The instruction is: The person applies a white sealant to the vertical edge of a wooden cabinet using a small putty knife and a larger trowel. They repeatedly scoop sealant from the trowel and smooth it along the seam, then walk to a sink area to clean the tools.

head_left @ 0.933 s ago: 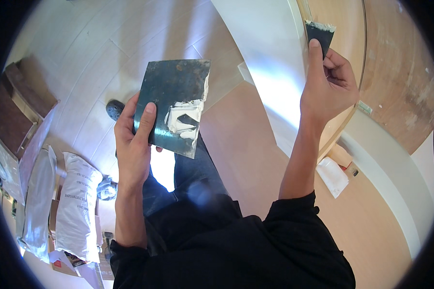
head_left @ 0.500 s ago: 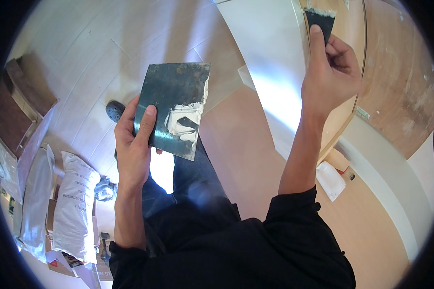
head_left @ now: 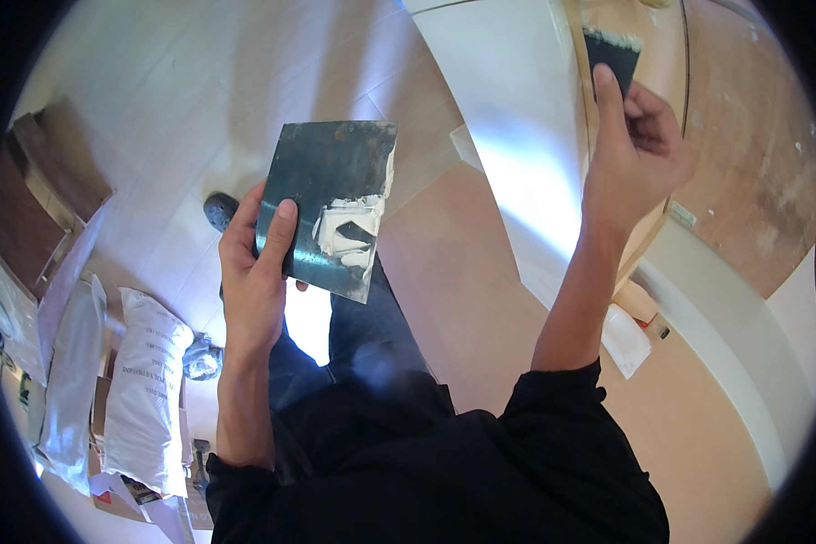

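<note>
My left hand grips a dark rectangular metal plate by its left edge, thumb on top and fingers underneath. White putty is smeared over the plate's lower right part and along its right edge. Off to the upper right, my right hand pinches a small black putty scraper between thumb and fingers. A ragged line of whitish putty covers the scraper's far edge. The scraper is over or against a pale wooden panel; whether it touches cannot be told.
A curved white panel runs beside the wooden one. White sacks and brown boards lie at the left. A white sheet rests on the tan surface at the right. A dark shoe shows on the tiled floor.
My right hand has moved slightly right and nearer with the scraper. The left hand and the plate have hardly shifted.
</note>
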Demonstrator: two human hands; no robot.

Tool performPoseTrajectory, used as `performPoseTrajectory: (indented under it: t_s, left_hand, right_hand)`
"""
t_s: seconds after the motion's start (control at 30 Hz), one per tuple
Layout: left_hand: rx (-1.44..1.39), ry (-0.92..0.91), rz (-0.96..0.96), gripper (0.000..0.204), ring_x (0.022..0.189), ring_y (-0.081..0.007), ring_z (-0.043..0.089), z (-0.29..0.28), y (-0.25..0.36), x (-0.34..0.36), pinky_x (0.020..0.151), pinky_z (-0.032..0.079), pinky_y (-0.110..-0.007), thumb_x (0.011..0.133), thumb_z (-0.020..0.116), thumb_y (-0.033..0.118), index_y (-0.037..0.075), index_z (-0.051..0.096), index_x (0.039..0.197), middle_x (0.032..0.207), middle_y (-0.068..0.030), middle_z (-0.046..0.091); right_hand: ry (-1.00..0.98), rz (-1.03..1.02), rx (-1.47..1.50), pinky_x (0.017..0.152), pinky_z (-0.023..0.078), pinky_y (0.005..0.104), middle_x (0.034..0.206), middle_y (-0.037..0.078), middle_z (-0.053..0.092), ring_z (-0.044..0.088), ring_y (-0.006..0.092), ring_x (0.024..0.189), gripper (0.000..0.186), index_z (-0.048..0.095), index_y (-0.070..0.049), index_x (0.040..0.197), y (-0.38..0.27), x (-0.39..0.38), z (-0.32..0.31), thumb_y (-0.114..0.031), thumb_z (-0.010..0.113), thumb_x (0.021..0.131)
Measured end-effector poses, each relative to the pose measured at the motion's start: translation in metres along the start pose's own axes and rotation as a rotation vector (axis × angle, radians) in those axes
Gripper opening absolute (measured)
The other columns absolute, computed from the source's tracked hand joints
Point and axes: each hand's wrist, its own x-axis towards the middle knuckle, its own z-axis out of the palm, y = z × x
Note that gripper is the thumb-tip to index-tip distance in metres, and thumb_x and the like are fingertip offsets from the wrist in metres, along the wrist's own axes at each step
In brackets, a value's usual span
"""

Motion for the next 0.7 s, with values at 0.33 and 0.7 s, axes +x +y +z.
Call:
performPoseTrajectory:
  t_s: [0.33,0.7]
  left_hand:
    - [0.021,-0.092,-0.036,0.04,0.059,-0.0023,0.054,0.002,0.009,0.011,0.047,0.037,-0.021,0.104,0.059,0.027,0.002,0.055,0.135,0.08,0.003,0.064]
    - [0.229,-0.253,-0.093,0.034,0.067,-0.0022,0.06,-0.022,0.001,0.014,0.052,0.042,-0.019,0.105,0.057,0.022,0.002,0.055,0.132,0.092,0.0001,0.068]
  right_hand:
    - [-0.018,0.317,0.423,0.08,0.05,0.0237,0.096,0.004,0.066,0.061,0.0093,0.088,0.016,0.067,0.004,0.1,0.037,-0.102,-0.058,0.009,0.074,0.087]
    - [0.326,0.53,0.062,0.06,0.045,0.0214,0.078,0.004,0.066,0.059,0.0071,0.069,0.016,0.068,0.003,0.103,0.064,-0.169,-0.1,-0.008,0.074,0.093]
